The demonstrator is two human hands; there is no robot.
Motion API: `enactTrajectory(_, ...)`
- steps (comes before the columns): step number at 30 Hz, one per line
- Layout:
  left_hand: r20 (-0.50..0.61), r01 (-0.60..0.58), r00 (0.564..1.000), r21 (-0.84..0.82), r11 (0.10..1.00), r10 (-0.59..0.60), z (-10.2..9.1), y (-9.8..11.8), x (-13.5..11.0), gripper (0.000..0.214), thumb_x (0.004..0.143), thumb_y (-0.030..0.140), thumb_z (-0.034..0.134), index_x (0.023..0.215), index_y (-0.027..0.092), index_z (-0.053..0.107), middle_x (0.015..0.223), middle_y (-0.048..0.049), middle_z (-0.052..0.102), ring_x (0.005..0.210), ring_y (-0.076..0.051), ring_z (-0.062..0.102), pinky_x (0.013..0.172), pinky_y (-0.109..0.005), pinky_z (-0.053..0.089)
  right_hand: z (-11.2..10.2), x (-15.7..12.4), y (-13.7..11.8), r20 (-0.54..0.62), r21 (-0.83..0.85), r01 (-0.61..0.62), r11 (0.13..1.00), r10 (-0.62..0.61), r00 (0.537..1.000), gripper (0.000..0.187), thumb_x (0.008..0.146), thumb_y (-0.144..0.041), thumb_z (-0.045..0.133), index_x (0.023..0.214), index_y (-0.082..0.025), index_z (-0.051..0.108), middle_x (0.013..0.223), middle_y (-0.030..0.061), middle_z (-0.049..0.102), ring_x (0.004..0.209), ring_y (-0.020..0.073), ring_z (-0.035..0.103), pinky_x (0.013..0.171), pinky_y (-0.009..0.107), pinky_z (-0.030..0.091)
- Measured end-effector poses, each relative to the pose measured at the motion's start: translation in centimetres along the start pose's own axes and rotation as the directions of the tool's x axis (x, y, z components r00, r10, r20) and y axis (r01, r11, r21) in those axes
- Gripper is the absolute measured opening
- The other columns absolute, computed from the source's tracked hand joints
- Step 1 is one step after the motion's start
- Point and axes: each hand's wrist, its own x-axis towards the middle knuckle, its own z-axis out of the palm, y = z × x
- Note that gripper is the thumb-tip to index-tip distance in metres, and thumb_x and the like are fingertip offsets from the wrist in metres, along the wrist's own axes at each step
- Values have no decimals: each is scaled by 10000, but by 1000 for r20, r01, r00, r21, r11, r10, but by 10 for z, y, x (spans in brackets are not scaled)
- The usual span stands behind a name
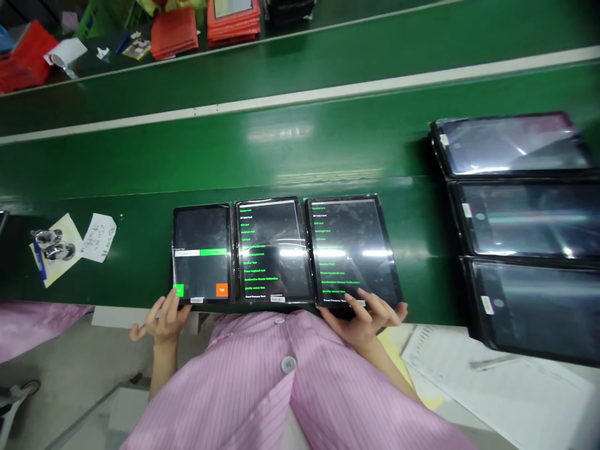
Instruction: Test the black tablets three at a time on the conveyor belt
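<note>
While the right hand (364, 317) rests with fingers spread across the lower edge of the right tablet (351, 244), the left hand (164, 317), fingers loosely parted, sets a fingertip at the green button (180, 289) on the left tablet (202, 228). The middle tablet (274, 240) lies between the hands; all three are flat, rectangular, glossy and black-framed. Beyond the fingertips extends a smooth green bench (187, 156). Right of the right hand lie dark, reflective tablets (529, 219); left of the left hand, a creased paper slip (99, 236) and a yellow sheet (56, 274) under shiny objects (59, 249).
</note>
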Motion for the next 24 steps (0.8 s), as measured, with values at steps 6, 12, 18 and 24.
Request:
enactTrajectory(6,-324,-230,916,54,972,235,-3,-21,10,606,697,865,505,923,312,608,904,-82,709,942,-338,598,1068,-699,93,-37,26,26,-84,-3,270,963,-269,959,460,651,-611,795,1024,-376,665,968,48,628,944,293,494,1113,605,179)
enactTrajectory(12,-176,-268,949,-25,963,260,-60,80,81,359,945,433,520,1268,321,630,1413,-107,597,1329,-383,465,1110,-696,78,-22,129,69,325,266,-275,924,182,928,553,906,-576,556,1361,-263,581,1288,145,612,1187,344,554,1069,562,381)
enactTrajectory(18,208,-519,817,-145,843,538,-61,167,172,399,1029,342,370,1359,295,587,1557,-118,462,1380,-309,487,1175,-673,107,53,183,100,448,545,-670,504,500,741,564,859,-669,546,1125,-204,721,993,96,720,866,245,660,813,415,548)
enactTrajectory(24,354,-533,746,-192,824,565,-39,197,208,389,1012,277,367,1335,196,568,1413,-166,605,1343,-305,538,1186,-690,111,59,177,98,370,566,-626,536,513,774,419,800,-539,661,1032,-205,763,1028,97,761,975,287,689,925,457,524)
